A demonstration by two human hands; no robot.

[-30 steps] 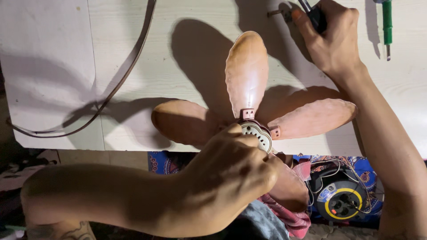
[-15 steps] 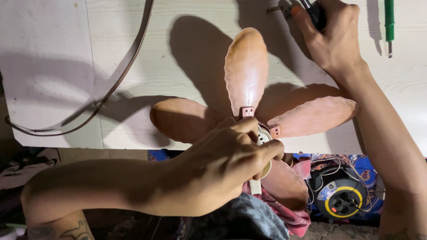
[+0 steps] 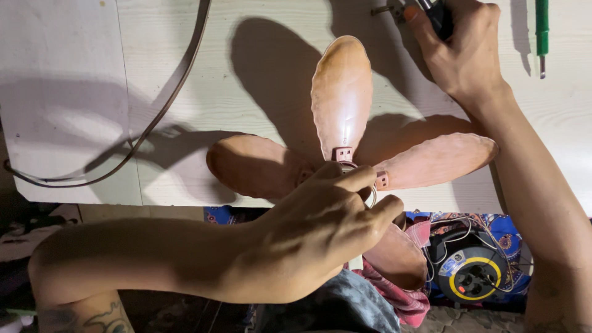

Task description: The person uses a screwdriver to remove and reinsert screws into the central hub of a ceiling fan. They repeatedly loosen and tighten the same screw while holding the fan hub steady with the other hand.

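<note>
A fan-like piece with several dusty orange-brown blades (image 3: 341, 95) lies half on a pale wooden board (image 3: 271, 74), its hub at the board's near edge. My left hand (image 3: 320, 231) covers the hub, fingers curled around it. My right hand (image 3: 462, 52) is at the far right of the board, closed on a dark tool handle (image 3: 436, 15) whose tip meets a small metal part (image 3: 385, 10). One blade hangs off the edge under my left hand.
A brown cable (image 3: 157, 120) loops across the left of the board. A green screwdriver (image 3: 541, 31) lies at the far right. Below the board's edge sit a round black-and-yellow cable reel (image 3: 475, 277), patterned blue cloth (image 3: 493, 228) and pink cloth (image 3: 401, 299).
My left hand has shifted on the hub, its fingers now spread a little further over it. The right hand stays at the top with the tool.
</note>
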